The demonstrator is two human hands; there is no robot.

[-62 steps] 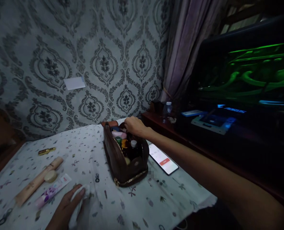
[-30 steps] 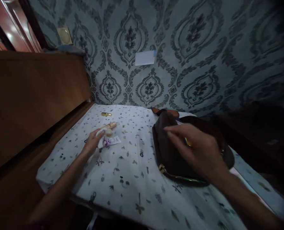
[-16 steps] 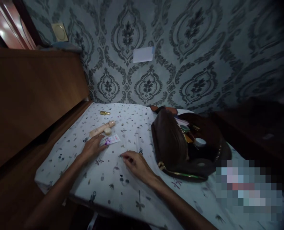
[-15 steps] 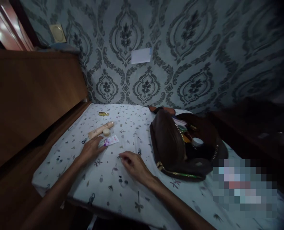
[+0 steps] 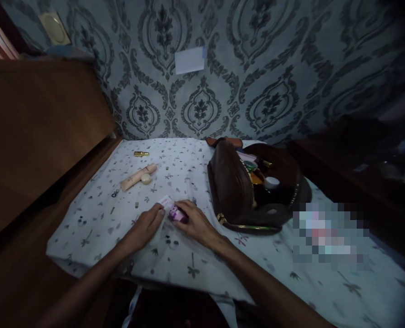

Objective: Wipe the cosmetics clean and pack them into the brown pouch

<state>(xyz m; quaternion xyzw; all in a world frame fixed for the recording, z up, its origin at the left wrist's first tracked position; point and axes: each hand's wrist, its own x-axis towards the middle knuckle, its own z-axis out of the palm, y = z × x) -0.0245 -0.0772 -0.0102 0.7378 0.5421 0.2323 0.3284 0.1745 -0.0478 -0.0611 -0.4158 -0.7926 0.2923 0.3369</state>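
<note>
Two hands, left hand (image 5: 147, 226) and right hand (image 5: 194, 223), grip one pink tube (image 5: 174, 212) together; one open pouch (image 5: 233, 191) beside.

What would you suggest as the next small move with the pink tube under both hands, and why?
Probably close the right hand on the pink tube and lift it just clear of the patterned cloth: it lies flat, both hands touch it, the left hand at its pale end, and no firm grip is visible.

L hand (image 5: 144, 228) & R hand (image 5: 196, 223) bare; both forearms bare to pic edge, lean
</note>
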